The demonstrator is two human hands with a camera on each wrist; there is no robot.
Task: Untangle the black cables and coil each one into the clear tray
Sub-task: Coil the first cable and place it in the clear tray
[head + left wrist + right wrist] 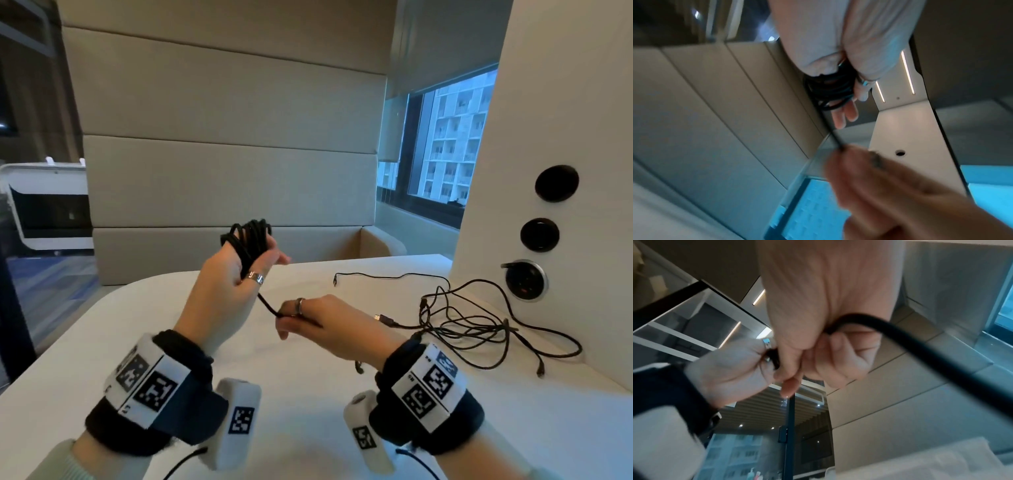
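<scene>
My left hand (251,262) is raised over the white table (520,431), its fingers wrapped in a coil of black cable (249,240). In the left wrist view the coil (831,92) loops round the fingers (845,113). One strand (269,306) runs down from the coil to my right hand (296,317), which pinches it just above the table. In the right wrist view the right hand's curled fingers (838,350) grip the thick black cable (925,353). A tangle of thin black cables (472,325) lies on the table to the right. No clear tray is in view.
A white pillar with round sockets (525,281) stands at the table's right edge, right behind the tangle. A USB plug (383,318) lies near my right hand. A beige padded bench back (222,154) rises behind the table, and a window (448,137) is at the right.
</scene>
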